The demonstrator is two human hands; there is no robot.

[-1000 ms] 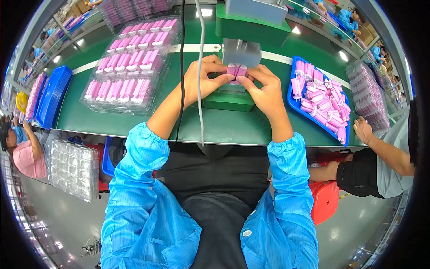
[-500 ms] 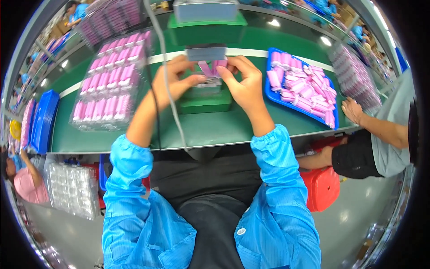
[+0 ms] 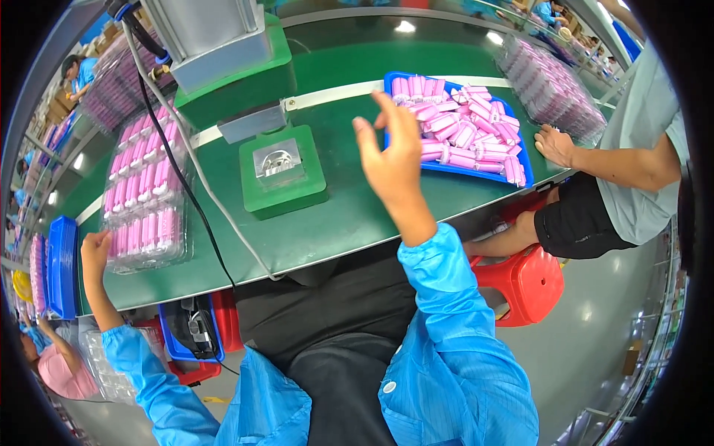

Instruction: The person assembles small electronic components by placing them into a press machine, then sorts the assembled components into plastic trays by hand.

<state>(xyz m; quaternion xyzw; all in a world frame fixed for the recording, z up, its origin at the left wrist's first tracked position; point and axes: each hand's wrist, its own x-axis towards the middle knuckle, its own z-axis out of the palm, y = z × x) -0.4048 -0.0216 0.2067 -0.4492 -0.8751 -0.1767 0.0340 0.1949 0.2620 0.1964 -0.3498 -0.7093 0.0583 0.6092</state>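
My left hand (image 3: 95, 254) is at the near left edge of a clear blister tray (image 3: 181, 249) filled with rows of pink pieces (image 3: 149, 232). Its fingers are curled, and what they hold, if anything, is hidden. Over the near left side of a blue tray (image 3: 526, 165), my right hand (image 3: 396, 152) hovers open, fingers apart and nothing in them. Loose pink plastic-looking pieces (image 3: 476, 134) fill that tray. Between my hands stands a bench press (image 3: 236, 82), its grey head raised above a metal fixture (image 3: 278, 162) on a green base (image 3: 286, 197).
A grey cable (image 3: 201, 175) and a black cable (image 3: 182, 178) hang left of the press down to the table edge. Another person's hand (image 3: 554, 145) rests on the table right of the blue tray, near stacked blister trays (image 3: 550, 89). A red stool (image 3: 528, 286) stands below.
Both hands have left the press fixture, where they held a pink piece. My left hand went left to the blister tray, my right hand right to the blue tray. The view has shifted.
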